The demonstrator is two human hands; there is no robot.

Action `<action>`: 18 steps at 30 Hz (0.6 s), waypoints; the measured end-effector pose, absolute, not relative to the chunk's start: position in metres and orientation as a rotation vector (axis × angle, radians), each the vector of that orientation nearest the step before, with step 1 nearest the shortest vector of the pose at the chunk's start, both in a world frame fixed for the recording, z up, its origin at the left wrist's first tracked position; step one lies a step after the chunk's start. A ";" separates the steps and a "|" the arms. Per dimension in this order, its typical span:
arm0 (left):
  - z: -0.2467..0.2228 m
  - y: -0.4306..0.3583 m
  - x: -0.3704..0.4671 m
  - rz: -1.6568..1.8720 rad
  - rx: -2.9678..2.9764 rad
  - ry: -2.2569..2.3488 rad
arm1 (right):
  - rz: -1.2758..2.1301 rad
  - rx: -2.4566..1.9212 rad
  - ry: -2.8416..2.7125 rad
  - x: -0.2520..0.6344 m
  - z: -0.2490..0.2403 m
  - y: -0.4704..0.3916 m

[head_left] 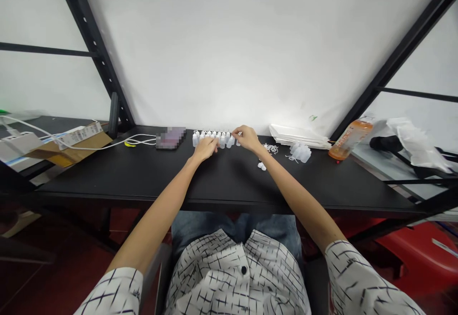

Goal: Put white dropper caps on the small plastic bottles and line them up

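Note:
Small whitish plastic bottles [222, 141] with white tops stand in a tight row on the black table, near the wall. My left hand [205, 148] is at the front of this row with its fingers curled in against the bottles, and anything between them is too small to make out. At the right end of the row is my right hand [248, 138], its thumb and forefinger pinched together over a bottle top. What the pinch holds cannot be made out. Beside my right forearm lie a heap of thin white curled pieces [271, 149] and several small white caps [262, 166].
More translucent bottles [300, 152] lie to the right, before a stack of white sheets or trays [298, 136]. An orange bottle [348, 141] leans at the far right. Leftward are a partly blurred phone-like object [171, 138], a white cable [141, 139] and a cardboard box [73, 148].

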State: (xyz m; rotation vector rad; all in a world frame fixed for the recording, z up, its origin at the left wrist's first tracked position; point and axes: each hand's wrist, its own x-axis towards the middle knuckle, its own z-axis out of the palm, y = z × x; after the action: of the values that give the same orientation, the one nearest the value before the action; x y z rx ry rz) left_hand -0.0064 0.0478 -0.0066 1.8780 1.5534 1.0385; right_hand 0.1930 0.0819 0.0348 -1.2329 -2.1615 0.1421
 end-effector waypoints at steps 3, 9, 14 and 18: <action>-0.005 0.045 -0.004 1.021 1.885 1.605 | 0.133 -1.232 -2.177 0.184 0.034 0.085; 0.001 0.038 0.001 0.965 1.919 1.616 | 0.005 -1.289 -2.170 0.175 0.030 0.082; -0.001 0.041 0.000 0.932 1.924 1.640 | -0.062 -1.261 -2.153 0.178 0.036 0.072; -0.002 0.042 -0.001 0.926 1.938 1.654 | -0.181 -1.201 -2.038 0.199 0.049 0.064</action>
State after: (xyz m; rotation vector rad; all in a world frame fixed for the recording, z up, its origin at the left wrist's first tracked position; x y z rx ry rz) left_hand -0.0008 0.0420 -0.0017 1.9380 1.6544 0.9259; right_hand 0.1987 0.0639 0.0487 -1.2006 -2.0381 -0.1812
